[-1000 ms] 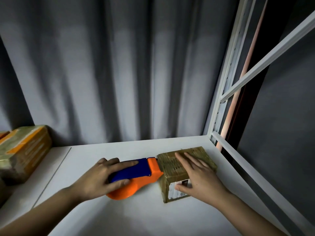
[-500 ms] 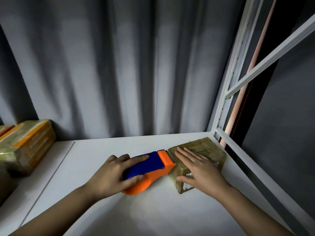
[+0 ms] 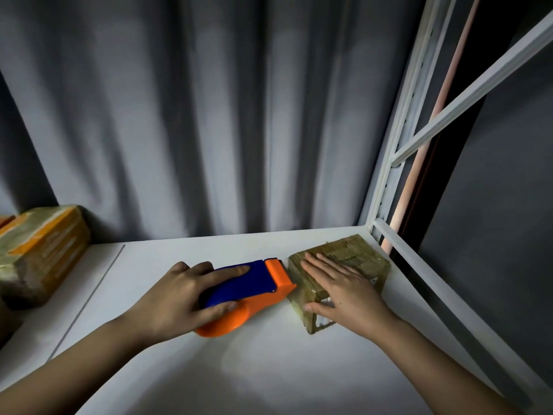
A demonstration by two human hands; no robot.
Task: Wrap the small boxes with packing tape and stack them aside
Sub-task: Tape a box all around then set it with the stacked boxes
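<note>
Orange tape dispenser against taped box

Tape dispenser: smooth moulded plastic, blue over orange, slight sheen. Small box: cardboard under glossy clear tape, ridged with overlapping strips. Table: smooth white, matt, faintly reflective. Curtain: grey cloth, matt, folded. Rack frame: white painted metal, smooth. Wrapped parcel: shiny taped surface, orange print beneath.

Bare shelf ahead; frame rail perhaps close rightward.
</note>
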